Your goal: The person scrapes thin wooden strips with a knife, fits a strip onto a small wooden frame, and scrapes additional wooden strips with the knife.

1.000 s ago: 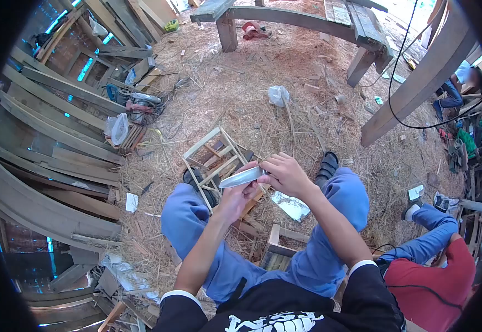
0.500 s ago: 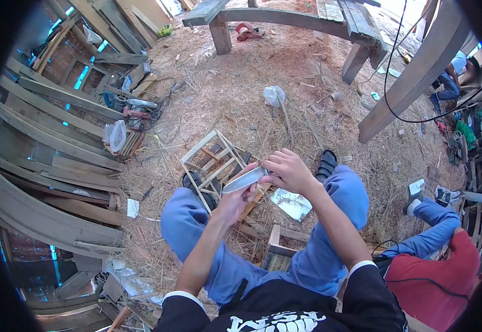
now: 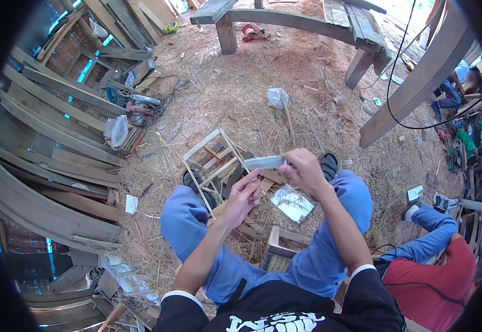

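My right hand (image 3: pixel 303 169) is closed around the handle end of a knife, whose broad silvery blade (image 3: pixel 263 162) points left. The handle is mostly hidden by the fingers. Just below the blade is my left hand (image 3: pixel 243 200), with its index finger reaching up toward the blade and the other fingers curled. Whether a small thing lies in those curled fingers I cannot make out. Beneath the hands, a light wooden frame (image 3: pixel 214 166) of thin slats lies tilted on the ground beside my left foot. A whitish sheet (image 3: pixel 292 203) lies between my feet.
Shavings and straw cover the ground. Long planks (image 3: pixel 58 149) are stacked at left, with power tools (image 3: pixel 141 108) near them. A wooden bench (image 3: pixel 290 19) stands ahead, and a curved beam (image 3: pixel 412 83) slants at right. Someone in a red shirt (image 3: pixel 434 282) sits close on my right; another person is farther back.
My right hand has drawn the knife up and right, away from my left hand, and the blade has turned nearly level. My left hand has dropped slightly and no longer lies behind the blade.
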`<state>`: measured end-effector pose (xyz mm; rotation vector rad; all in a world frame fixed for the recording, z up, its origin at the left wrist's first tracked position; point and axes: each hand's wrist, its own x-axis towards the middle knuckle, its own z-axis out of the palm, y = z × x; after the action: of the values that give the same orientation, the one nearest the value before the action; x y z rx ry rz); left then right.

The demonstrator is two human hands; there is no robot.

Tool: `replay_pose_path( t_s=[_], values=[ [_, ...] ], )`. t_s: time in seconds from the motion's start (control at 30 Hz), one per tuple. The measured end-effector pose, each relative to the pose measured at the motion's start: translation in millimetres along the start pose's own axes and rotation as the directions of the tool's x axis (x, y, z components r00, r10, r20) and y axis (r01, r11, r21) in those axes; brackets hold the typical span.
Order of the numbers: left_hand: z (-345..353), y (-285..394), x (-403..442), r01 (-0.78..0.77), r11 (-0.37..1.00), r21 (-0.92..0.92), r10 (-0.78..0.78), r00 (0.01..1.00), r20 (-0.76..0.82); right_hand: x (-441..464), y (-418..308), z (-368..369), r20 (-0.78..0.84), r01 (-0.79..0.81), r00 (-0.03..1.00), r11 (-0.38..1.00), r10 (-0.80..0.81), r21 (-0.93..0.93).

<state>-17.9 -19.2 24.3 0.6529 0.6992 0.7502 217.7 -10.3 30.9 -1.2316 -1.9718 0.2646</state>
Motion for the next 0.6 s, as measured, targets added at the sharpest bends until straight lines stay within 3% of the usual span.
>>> replay_pose_path(
  t_s=[0.1, 0.23, 0.6],
  values=[
    [-3, -3, 0, 0.025, 1.000, 0.008, -0.025, 0.999, 0.027, 1, -11, 11, 0.138, 0.089, 0.986, 0.996, -0.090, 0.014],
    [0, 3, -1, 0.041, 0.999, -0.018, -0.041, 0.999, 0.009, 6, -16, 15, 0.207, 0.139, 0.969, 0.990, -0.135, -0.003],
    [-3, 4, -1, 0.101, 0.994, 0.038, -0.102, 0.994, 0.040, 3, -8, 12, 0.189, 0.185, 0.965, 0.983, -0.182, 0.006]
  ],
)
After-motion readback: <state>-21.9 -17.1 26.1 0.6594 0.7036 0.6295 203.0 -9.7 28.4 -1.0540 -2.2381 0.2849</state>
